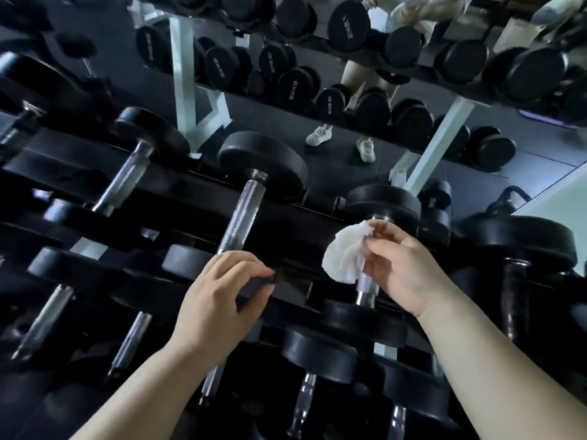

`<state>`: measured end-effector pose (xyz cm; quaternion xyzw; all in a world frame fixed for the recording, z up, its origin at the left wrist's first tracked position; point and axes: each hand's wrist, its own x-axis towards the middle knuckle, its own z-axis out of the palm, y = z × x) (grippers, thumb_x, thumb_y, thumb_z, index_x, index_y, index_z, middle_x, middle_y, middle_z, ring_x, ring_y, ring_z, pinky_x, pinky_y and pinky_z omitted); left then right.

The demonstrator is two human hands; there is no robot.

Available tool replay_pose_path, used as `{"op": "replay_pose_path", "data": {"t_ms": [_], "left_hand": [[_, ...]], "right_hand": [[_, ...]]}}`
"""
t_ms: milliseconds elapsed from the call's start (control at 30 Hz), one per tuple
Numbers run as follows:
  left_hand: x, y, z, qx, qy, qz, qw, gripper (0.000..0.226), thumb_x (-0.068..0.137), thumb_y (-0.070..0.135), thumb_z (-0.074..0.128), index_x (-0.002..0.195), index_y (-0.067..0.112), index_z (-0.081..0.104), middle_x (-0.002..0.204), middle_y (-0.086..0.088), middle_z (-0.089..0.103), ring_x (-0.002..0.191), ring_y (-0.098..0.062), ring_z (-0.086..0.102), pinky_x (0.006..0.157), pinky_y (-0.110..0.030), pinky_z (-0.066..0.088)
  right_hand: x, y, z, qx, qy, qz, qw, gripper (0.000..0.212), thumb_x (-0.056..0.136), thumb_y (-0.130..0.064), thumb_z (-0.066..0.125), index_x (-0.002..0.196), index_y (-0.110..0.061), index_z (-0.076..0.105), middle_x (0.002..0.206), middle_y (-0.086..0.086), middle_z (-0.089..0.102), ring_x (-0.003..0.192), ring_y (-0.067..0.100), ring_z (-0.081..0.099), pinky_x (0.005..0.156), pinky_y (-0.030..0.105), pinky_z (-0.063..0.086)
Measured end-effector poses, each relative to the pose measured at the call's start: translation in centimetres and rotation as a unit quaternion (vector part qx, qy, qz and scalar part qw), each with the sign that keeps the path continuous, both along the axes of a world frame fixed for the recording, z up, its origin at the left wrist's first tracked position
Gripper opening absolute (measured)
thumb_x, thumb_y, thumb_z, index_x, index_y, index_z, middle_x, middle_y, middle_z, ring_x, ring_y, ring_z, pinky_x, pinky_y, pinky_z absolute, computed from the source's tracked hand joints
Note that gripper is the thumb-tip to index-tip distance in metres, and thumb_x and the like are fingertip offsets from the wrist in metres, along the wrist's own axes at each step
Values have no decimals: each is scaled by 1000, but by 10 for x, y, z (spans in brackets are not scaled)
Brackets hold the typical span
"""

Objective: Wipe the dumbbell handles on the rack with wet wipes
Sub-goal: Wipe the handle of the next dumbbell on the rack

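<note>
A black rack (286, 217) holds several black dumbbells with chrome handles. My right hand (403, 268) pinches a crumpled white wet wipe (344, 255) just over the handle (365, 292) of a dumbbell on the upper tier. My left hand (219, 296) grips the near black head (254, 289) of the neighbouring dumbbell, whose knurled handle (243, 214) runs up to its far head (263, 163). Most of the near head is hidden under my fingers.
More dumbbells lie to the left (124, 179) and right (517, 246), and on the lower tier (317, 357). A mirror behind the rack reflects the rack, white uprights (182, 77) and a person's legs and white shoes (319, 136).
</note>
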<state>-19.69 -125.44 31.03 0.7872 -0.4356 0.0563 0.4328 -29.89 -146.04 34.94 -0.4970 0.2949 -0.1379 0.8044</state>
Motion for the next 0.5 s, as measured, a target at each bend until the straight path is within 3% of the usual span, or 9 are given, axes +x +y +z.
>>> {"op": "replay_pose_path", "data": {"t_ms": [133,333,433,500], "left_hand": [[49,25,-1,6,0,5,1000,23,76,29,52,82,12,66,97,11,49,88,-5,48,84,0,31],[98,42,-11,29,67,-93,993,16,74,42,54,81,27,58,96,14,50,83,2,48,76,-4,36],[103,39,-13,31,85,-126,988,15,74,44,53,81,30,52,95,15,50,81,2,49,71,-6,38],[106,39,-14,25,94,-137,986,16,73,44,54,80,30,51,95,14,50,79,2,50,69,-7,39]], "right_hand": [[56,33,-7,-33,19,11,999,37,88,14,32,83,-11,59,76,4,61,65,10,61,58,20,54],[127,74,-24,-147,86,-18,985,37,86,15,38,74,-14,57,74,0,58,67,7,58,63,18,50],[143,85,-34,-292,140,-42,945,40,82,13,43,68,-23,56,74,-7,57,71,1,55,67,9,46],[149,89,-36,-365,152,-61,917,43,80,13,43,65,-26,54,73,-11,56,65,-9,53,62,1,40]]}}
